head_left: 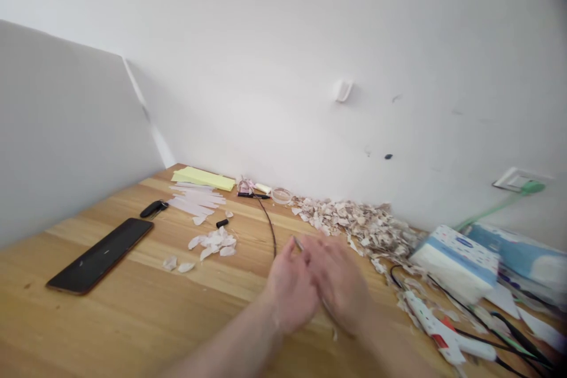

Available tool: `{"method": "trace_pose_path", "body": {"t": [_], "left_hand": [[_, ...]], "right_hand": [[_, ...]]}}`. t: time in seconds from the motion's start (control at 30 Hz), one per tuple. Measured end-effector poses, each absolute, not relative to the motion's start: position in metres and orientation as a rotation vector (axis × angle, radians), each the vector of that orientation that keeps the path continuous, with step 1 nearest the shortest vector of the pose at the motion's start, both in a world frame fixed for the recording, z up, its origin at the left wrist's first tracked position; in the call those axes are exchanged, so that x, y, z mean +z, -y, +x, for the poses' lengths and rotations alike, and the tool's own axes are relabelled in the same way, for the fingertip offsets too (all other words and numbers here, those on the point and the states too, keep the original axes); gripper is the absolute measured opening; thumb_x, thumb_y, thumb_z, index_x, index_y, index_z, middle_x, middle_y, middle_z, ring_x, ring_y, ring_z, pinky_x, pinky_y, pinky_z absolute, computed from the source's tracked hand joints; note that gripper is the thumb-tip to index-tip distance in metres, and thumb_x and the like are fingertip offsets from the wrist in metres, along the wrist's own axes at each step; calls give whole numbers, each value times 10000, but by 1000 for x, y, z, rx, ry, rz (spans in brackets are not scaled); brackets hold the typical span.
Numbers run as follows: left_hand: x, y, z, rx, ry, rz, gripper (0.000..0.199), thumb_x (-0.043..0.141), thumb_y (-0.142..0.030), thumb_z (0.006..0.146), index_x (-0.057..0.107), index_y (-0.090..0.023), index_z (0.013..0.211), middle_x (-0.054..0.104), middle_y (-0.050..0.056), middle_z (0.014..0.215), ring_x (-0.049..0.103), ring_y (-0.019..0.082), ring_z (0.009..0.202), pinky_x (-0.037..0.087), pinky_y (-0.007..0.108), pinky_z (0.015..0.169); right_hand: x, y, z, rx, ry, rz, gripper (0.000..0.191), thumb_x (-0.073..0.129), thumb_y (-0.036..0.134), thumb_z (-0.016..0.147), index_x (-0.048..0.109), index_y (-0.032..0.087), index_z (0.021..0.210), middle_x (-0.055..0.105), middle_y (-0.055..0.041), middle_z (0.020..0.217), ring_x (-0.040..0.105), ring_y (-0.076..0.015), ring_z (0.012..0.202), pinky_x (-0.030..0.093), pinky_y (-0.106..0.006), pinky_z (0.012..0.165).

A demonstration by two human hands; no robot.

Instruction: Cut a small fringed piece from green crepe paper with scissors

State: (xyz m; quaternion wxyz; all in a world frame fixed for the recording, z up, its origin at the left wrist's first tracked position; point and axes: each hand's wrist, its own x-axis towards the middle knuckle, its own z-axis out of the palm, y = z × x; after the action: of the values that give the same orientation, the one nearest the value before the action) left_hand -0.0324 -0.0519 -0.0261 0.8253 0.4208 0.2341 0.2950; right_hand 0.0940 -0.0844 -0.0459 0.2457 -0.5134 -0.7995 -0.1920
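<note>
Over table, hands (pixel 316 283) pressed together

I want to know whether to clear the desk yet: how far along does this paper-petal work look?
Done, it seems: a small cluster of white petal pieces lies cut on the wooden table, with a large heap of scraps by the wall. In hand: left hand and right hand meet over a thin piece, too blurred to name. Left: uncut pale strips and yellow paper.

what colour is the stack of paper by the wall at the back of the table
Pale yellow-green; the stack of paper shows in the head view, lying flat against the wall.
</note>
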Motion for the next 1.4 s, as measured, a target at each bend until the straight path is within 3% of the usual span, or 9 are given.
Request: {"method": "trace_pose_path", "body": {"t": [0.1, 0.27, 0.4, 0.57, 0.7, 0.8, 0.93, 1.2, 1.4], "left_hand": [[-18, 50, -30, 642, -403, 703, 576, 128, -523, 900, 449, -165, 1218, 484, 109, 1324, 517, 178, 1149, 420, 368, 932], [-15, 42, -28, 618, -283, 525, 611, 184, -523, 876, 479, -82, 1177, 479, 163, 1309, 469, 205, 1199, 346, 311, 1006], [-19, 26, -42, 658, -276, 430, 560, 276, -522, 864, 481, -106, 1178, 380, 136, 1387, 365, 232, 1271, 374, 367, 984], [-23, 10, -68, 646, -333, 414, 544, 333, -500, 858, 547, -64, 1103, 454, 170, 1323, 443, 248, 1216, 377, 306, 973], [-18, -3, -108, 729, -395, 619, 507, 316, -509, 849, 532, -173, 1161, 502, 110, 1308, 484, 267, 1184, 444, 405, 913], [-18, -38, -141, 966, -827, 1300, 398, 315, -393, 873, 522, -201, 1154, 540, 94, 1273, 556, 255, 1105, 518, 370, 798], [-30, -119, -170, 1116, -1364, 1881, 341, 481, -328, 840, 510, -164, 1138, 544, 129, 1213, 507, 267, 1125, 455, 385, 889], [-63, -242, -187, 827, -1610, 2432, 294, 525, -277, 859, 521, -169, 1133, 553, 83, 1159, 578, 217, 960, 492, 424, 794], [-64, -275, -205, 701, -1589, 2642, 295, 526, -277, 858, 521, -160, 1129, 566, 80, 1132, 589, 210, 933, 501, 413, 772]], "right_hand": [[-46, 75, 120, -668, 1938, -1506, 579, 263, 203, 911, -2, 143, 1423, 270, -213, 1419, 197, -372, 1309, 227, -693, 925], [-65, 74, 120, -696, 2265, -1228, 639, 395, 267, 840, 106, 372, 1401, 375, 30, 1399, 398, -208, 1238, 414, -395, 966], [-66, 67, 110, -755, 1991, -1444, 731, 391, 191, 829, -32, 69, 1413, 95, -204, 1468, 142, -381, 1317, 312, -655, 926], [-68, 54, 92, -698, 2520, -996, 669, 385, 77, 756, 248, 289, 1375, 486, 54, 1318, 366, -116, 1253, 378, -322, 1008], [-59, 19, 102, -697, 2298, -1390, 477, 379, 46, 769, 430, 44, 1243, 560, -198, 1191, 481, -299, 1133, 390, -548, 916], [-46, -8, 99, -659, 2241, -1450, 235, 426, 105, 814, 583, 106, 989, 633, -149, 1005, 550, -278, 962, 438, -479, 851], [-43, -20, 71, -612, 2262, -1401, 293, 339, 165, 881, 547, 185, 675, 582, -49, 661, 526, -200, 649, 449, -331, 605], [-70, 24, 91, -573, 2210, -1526, 504, 164, 288, 965, 484, 204, 585, 550, 6, 502, 520, -133, 466, 310, -251, 460], [-77, 43, 123, -452, 2216, -1718, 412, 280, 280, 948, 494, 207, 604, 573, 22, 515, 544, -108, 443, 313, -225, 450]]}}
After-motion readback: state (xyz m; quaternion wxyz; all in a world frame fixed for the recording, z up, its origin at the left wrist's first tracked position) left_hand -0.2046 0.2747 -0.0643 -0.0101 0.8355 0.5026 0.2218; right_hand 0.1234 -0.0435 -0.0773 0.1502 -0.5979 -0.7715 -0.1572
